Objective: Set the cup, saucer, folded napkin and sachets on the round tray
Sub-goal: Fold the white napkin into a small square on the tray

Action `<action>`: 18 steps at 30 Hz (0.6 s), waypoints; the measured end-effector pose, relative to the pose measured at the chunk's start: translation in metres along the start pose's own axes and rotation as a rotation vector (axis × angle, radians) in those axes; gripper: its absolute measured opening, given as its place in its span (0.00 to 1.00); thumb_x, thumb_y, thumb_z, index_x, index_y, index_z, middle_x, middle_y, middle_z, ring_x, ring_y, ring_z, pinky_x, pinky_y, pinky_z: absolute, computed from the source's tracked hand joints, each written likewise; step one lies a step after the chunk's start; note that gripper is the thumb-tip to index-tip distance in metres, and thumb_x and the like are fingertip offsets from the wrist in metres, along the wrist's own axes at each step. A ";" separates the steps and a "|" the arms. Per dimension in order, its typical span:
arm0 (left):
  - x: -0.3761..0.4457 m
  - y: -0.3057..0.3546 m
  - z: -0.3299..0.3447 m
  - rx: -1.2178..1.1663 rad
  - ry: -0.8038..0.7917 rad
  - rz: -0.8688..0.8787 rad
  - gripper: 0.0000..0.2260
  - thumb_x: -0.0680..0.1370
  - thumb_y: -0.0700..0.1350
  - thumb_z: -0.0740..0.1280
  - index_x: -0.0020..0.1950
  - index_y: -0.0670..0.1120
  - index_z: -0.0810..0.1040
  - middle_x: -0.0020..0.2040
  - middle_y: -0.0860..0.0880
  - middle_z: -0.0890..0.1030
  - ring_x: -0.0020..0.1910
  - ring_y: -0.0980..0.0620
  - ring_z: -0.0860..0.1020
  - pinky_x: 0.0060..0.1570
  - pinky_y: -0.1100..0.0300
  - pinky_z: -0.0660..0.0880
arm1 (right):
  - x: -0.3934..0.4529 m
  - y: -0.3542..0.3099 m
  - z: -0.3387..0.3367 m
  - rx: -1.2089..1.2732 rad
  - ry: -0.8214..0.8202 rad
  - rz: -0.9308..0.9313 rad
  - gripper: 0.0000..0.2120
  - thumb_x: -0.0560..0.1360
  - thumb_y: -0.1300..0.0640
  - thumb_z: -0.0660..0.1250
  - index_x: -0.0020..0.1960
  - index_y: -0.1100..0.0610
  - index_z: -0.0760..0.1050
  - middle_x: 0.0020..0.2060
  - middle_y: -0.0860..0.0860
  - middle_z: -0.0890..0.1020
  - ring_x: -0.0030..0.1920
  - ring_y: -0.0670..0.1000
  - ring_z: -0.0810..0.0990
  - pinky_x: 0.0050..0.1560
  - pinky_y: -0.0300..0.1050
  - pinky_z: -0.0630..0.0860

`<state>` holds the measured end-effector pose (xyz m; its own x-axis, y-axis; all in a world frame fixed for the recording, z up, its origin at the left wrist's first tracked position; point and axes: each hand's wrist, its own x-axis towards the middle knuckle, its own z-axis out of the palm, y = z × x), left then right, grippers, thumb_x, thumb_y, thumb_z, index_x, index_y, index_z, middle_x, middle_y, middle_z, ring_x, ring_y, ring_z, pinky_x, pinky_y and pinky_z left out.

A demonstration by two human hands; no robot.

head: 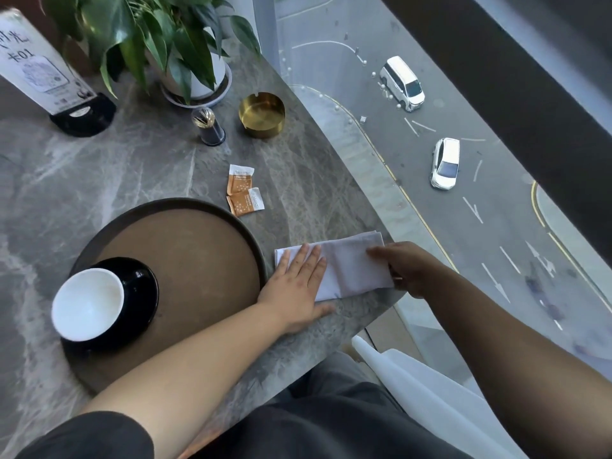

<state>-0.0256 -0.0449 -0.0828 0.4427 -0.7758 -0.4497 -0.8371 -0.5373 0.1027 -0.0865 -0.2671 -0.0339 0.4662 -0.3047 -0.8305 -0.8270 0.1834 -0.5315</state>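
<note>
From the head camera we look down on a grey marbled table [99, 180] beside a window over a street. In the lower left of the frame sits the round brown tray [185, 246] with a dark rim. On its left part stands a black saucer [145, 293], and on the saucer a cup [87, 303], white inside.

Just right of the tray, near the table's edge at centre right, lies the white folded napkin [351, 263], flat on the table and off the tray. Our left hand [298, 286] lies flat on the napkin's left end, fingers stretched out and spread, palm down, gripping nothing; its wrist is just beside the tray's rim. Our right hand [404, 266] comes in from the right and rests on the napkin's right end, fingers curled toward the cloth; we cannot tell whether it pinches the edge or only presses on it.

Above the napkin, near the middle of the frame, two orange-and-white sachets [243, 190] lie on the table, touching each other, just beyond the tray's upper right rim.

Further up we see a brass ashtray [261, 114], a toothpick holder [208, 125], a potted plant [159, 38] and a table sign [46, 61] at upper left.
</note>
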 end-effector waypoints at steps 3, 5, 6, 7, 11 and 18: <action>-0.001 -0.001 -0.001 -0.010 0.020 0.008 0.39 0.76 0.69 0.44 0.77 0.44 0.39 0.78 0.45 0.37 0.75 0.47 0.33 0.72 0.44 0.34 | 0.001 -0.005 -0.001 0.111 -0.045 0.056 0.08 0.76 0.54 0.68 0.49 0.58 0.77 0.38 0.56 0.78 0.37 0.54 0.76 0.35 0.44 0.74; -0.001 -0.001 -0.002 -0.018 0.024 0.015 0.39 0.76 0.68 0.44 0.77 0.44 0.40 0.78 0.44 0.38 0.75 0.47 0.33 0.72 0.45 0.33 | 0.004 -0.009 -0.002 0.204 -0.060 0.094 0.08 0.75 0.53 0.68 0.48 0.57 0.77 0.36 0.55 0.79 0.34 0.53 0.77 0.29 0.40 0.74; -0.001 -0.001 -0.001 -0.021 0.025 0.016 0.39 0.77 0.68 0.44 0.77 0.44 0.40 0.78 0.44 0.38 0.75 0.47 0.33 0.72 0.45 0.34 | 0.005 -0.010 -0.003 0.247 -0.054 0.109 0.08 0.75 0.53 0.69 0.46 0.58 0.77 0.34 0.54 0.79 0.31 0.51 0.76 0.26 0.38 0.72; -0.001 -0.001 -0.001 -0.020 0.026 0.016 0.39 0.77 0.68 0.44 0.77 0.44 0.40 0.78 0.44 0.38 0.75 0.47 0.33 0.72 0.45 0.34 | 0.007 -0.011 -0.005 0.270 -0.045 0.119 0.08 0.75 0.53 0.69 0.45 0.58 0.77 0.33 0.54 0.78 0.29 0.50 0.76 0.24 0.37 0.71; -0.001 -0.001 -0.001 -0.014 0.033 0.014 0.38 0.77 0.68 0.44 0.77 0.44 0.41 0.78 0.44 0.39 0.75 0.47 0.34 0.73 0.45 0.35 | 0.011 -0.014 -0.009 0.205 -0.087 0.170 0.07 0.75 0.55 0.68 0.46 0.59 0.76 0.31 0.53 0.78 0.26 0.48 0.76 0.23 0.36 0.71; -0.003 0.019 -0.003 -0.017 0.114 0.018 0.34 0.79 0.63 0.46 0.77 0.43 0.41 0.78 0.43 0.39 0.74 0.45 0.32 0.72 0.44 0.33 | 0.014 -0.011 -0.020 -0.106 0.107 -0.258 0.05 0.74 0.59 0.67 0.41 0.60 0.76 0.37 0.57 0.78 0.36 0.54 0.76 0.34 0.44 0.72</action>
<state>-0.0420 -0.0544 -0.0768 0.4619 -0.8178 -0.3433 -0.8403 -0.5273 0.1256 -0.0774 -0.2918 -0.0362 0.6344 -0.4260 -0.6450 -0.7161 -0.0099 -0.6979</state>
